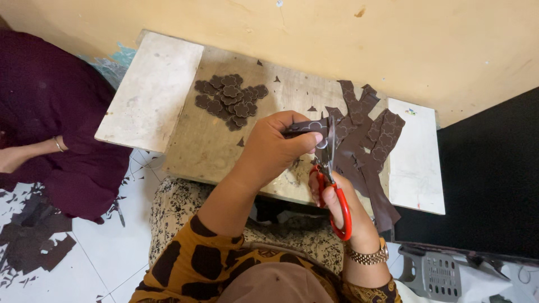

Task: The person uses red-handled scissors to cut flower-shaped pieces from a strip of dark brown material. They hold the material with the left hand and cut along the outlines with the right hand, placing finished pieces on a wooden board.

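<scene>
The left hand [275,147] pinches a dark brown strip [306,127] over the bench [191,146], its long axis running left to right. The right hand [342,205] has its fingers closed through the red-handled scissors [331,174], blades pointing up and away into the strip.

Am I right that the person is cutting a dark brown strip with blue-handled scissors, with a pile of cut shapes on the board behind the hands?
Not quite: the scissors in the right hand have red handles, as the head view shows. The rest holds: the left hand holds the dark brown strip, and the pile of cut shapes lies on the board.
</scene>
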`<move>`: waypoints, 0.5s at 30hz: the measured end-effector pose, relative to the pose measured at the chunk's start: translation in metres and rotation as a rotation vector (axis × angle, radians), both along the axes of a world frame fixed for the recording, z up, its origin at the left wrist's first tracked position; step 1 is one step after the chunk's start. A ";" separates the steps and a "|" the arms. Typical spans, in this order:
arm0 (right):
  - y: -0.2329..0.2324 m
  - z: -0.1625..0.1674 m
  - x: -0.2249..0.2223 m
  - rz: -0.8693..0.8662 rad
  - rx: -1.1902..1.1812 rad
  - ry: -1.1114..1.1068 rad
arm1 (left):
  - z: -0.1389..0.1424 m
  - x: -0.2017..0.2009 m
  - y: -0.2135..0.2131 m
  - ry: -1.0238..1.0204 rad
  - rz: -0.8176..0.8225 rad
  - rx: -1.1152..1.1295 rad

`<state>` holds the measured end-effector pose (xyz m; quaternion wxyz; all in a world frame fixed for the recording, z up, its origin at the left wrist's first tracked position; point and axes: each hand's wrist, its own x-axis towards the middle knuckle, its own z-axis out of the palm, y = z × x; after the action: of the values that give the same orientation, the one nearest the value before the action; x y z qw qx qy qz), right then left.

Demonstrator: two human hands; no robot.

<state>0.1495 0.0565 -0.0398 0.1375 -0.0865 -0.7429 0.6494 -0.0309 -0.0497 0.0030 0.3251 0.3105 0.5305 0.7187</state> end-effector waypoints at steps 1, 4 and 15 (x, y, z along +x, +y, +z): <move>0.000 0.000 0.000 -0.008 -0.001 -0.012 | -0.001 0.000 0.000 0.018 0.001 0.012; 0.001 0.000 -0.001 -0.030 0.079 -0.017 | -0.002 -0.001 0.000 0.036 -0.012 0.038; -0.001 0.004 -0.002 -0.013 0.067 -0.006 | 0.003 -0.001 -0.004 -0.033 -0.076 -0.007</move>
<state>0.1476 0.0552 -0.0362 0.1425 -0.0885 -0.7642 0.6228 -0.0318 -0.0534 0.0059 0.3619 0.3177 0.5154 0.7089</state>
